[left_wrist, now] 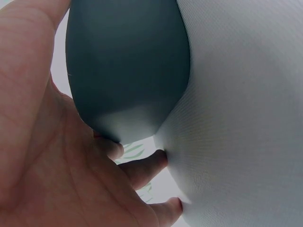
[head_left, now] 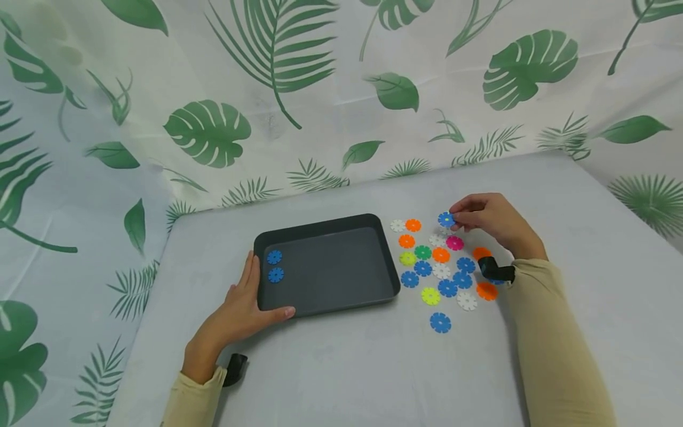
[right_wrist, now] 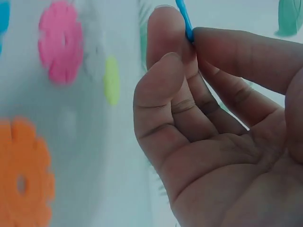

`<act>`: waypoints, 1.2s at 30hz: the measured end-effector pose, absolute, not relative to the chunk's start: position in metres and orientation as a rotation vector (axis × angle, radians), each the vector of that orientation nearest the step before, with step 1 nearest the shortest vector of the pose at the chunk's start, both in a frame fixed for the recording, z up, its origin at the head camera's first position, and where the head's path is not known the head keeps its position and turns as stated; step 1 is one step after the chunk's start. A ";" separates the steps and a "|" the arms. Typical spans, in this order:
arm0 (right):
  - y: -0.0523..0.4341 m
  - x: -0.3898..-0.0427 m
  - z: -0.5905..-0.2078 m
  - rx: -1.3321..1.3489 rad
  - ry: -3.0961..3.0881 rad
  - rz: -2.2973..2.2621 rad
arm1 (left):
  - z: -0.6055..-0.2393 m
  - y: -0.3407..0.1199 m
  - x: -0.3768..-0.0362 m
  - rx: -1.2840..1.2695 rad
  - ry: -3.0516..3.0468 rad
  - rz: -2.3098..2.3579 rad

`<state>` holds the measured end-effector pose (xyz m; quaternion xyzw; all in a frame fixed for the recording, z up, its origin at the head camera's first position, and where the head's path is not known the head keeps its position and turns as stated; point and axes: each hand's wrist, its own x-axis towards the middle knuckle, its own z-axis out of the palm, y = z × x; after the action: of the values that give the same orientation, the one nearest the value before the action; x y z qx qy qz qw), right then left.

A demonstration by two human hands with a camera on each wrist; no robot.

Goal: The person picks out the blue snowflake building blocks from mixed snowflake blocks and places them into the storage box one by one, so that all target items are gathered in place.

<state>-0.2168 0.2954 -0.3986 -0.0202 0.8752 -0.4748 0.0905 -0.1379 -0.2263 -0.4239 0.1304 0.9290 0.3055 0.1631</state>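
While pinched, blue disc (head_left: 446, 219) between fingers (head_left: 463, 220)

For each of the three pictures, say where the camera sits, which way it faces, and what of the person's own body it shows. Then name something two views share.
Head: worn high, looks forward and down at the tray, the discs, both forearms and hands.
Left wrist: looks along the left hand at the tray's corner.
Right wrist: looks past the right hand pinching a blue disc.
Shared: that blue disc and the pink disc appear in the head and right wrist views.
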 end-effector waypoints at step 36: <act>0.187 -0.216 -0.376 -0.375 2.471 -1.549 | -0.424 -0.228 -0.139 0.354 2.624 0.899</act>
<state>-0.2155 0.1869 -0.3757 -0.1268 0.8361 -0.5242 0.1004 -0.1385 -0.2278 -0.4241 0.1247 0.9245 0.3166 0.1719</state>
